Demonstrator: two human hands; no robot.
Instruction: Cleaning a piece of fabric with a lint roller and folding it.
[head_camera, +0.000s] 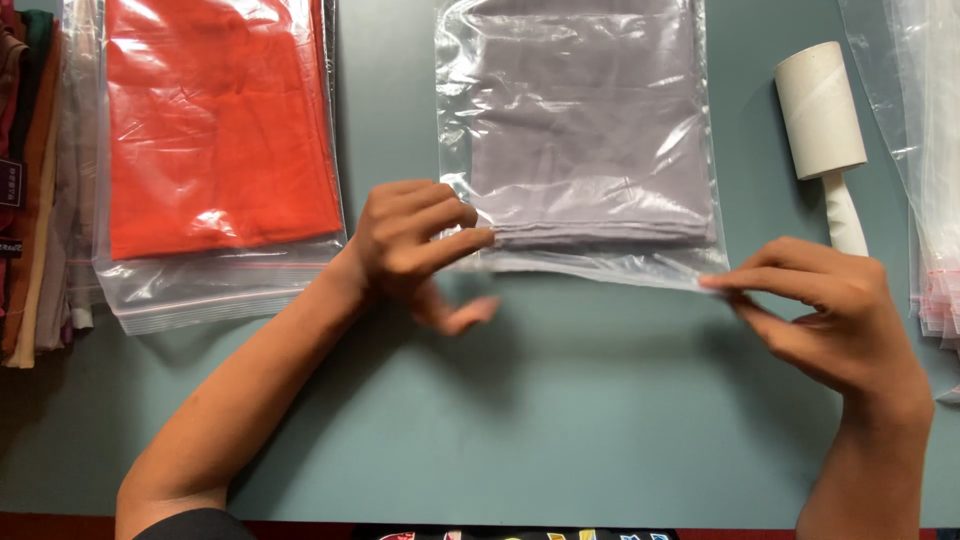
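A big blue-grey table (560, 420) lies under everything. On it, past the fingers of both hands, rests a clear plastic bag (580, 150) with a folded grey cloth (585, 140) inside. The bag stretches away from the person, and its open near edge (600, 268) runs sideways from one hand to the other. That edge is the part both hands hold, so the bag's long side points straight away from the two grips. The right hand (835, 320) pinches the right end of the edge between its thumb and first fingers, pressed tight together. The left hand (415, 245) holds the left end, with its fingers curled over the top of the edge and the thumb underneath, a little blurred, so the pinch there looks looser. Both hands are about as near to the bag as each other. Out past the left hand lies another clear bag (215, 160) with orange cloth in it, and beyond that a pile of folded cloths (30, 180) at the table's side. Just beyond the right hand lies a white lint roller (825, 130), its handle pointing toward that hand. More clear empty bags (925, 150) sit further out on that side.
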